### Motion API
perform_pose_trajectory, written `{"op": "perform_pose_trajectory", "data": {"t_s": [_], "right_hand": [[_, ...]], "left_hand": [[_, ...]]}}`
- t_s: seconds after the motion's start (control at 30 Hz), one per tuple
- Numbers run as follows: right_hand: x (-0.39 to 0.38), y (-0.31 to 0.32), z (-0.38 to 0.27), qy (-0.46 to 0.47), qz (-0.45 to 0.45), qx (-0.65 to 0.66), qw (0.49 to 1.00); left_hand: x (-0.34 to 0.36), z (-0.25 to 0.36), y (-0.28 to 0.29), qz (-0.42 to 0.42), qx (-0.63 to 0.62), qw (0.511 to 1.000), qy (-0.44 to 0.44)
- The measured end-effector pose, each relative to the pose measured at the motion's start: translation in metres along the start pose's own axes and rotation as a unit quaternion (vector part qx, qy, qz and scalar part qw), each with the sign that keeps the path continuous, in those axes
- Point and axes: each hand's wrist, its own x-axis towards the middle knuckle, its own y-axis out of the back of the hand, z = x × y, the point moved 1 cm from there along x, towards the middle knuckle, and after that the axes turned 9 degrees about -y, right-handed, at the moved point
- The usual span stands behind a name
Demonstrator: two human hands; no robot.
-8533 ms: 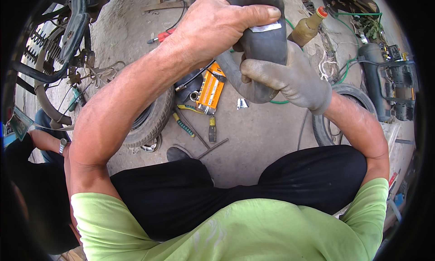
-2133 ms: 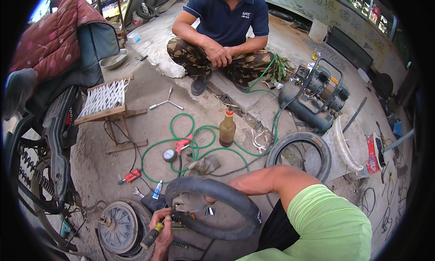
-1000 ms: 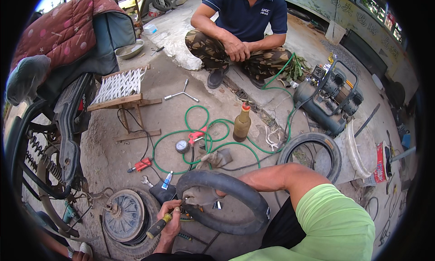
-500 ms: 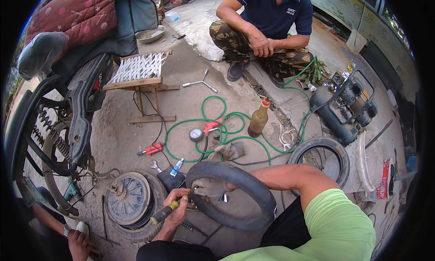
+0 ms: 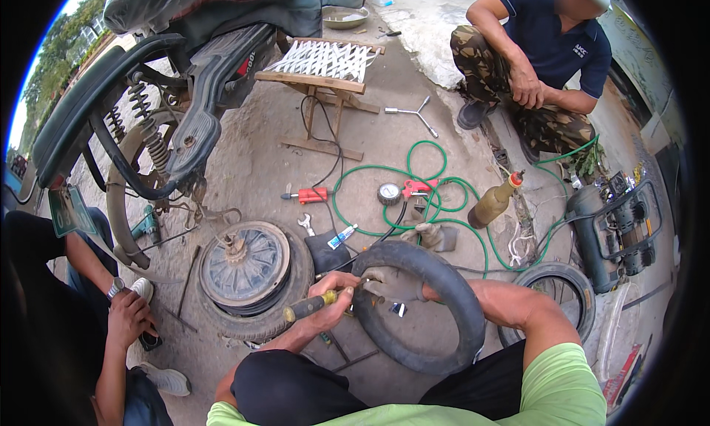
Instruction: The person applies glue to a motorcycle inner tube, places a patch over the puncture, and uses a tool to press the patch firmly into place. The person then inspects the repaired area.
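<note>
A black tyre [image 5: 464, 308] stands tilted between my knees. My right hand [image 5: 392, 284], in a grey work glove, reaches across it with fingers closed on its left side. My bare left hand [image 5: 336, 296] grips a screwdriver [image 5: 305, 308] with a yellow and dark handle; its tip meets the tyre beside the gloved fingers, and the exact contact is too small to make out. Left of the tyre lies a wheel [image 5: 244, 259] with a dusty metal hub. A blue-and-white tube [image 5: 342, 237] and an open-ended spanner [image 5: 305, 223] lie just beyond.
A green hose [image 5: 429, 141] coils around a gauge [image 5: 388, 194] and a red air gun [image 5: 420, 188]. A brown bottle [image 5: 492, 204], a second tyre [image 5: 588, 285] and a compressor [image 5: 614, 226] stand right. A stool [image 5: 318, 60] is beyond; people sit at left [image 5: 122, 322] and far right [image 5: 532, 63].
The view has swung left, so everything sits further right and more of the person at left shows. My hands keep their grips on the screwdriver and the tyre.
</note>
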Motion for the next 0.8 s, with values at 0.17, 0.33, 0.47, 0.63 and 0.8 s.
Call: {"op": "perform_pose_trajectory", "data": {"t_s": [0.17, 0.33, 0.47, 0.63, 0.8], "right_hand": [[0.003, -0.005, 0.013, 0.022, 0.007, 0.022, 1.0], [0.001, -0.001, 0.003, -0.014, -0.023, 0.039, 0.999], [-0.003, 0.0, 0.002, -0.03, -0.027, 0.05, 0.998], [-0.002, 0.0, 0.001, -0.055, -0.046, 0.064, 0.995], [-0.001, -0.001, 0.002, -0.026, -0.032, 0.04, 0.998]], "left_hand": [[0.002, 0.006, -0.001, 0.0, -0.01, 1.0, 0.029], [0.001, -0.001, -0.001, 0.004, -0.01, 1.0, -0.006], [0.002, -0.002, -0.002, 0.002, -0.001, 1.0, -0.024], [0.001, 0.002, -0.001, -0.007, -0.02, 1.0, 0.005], [0.001, 0.0, -0.001, -0.006, -0.009, 1.0, -0.021]]}}
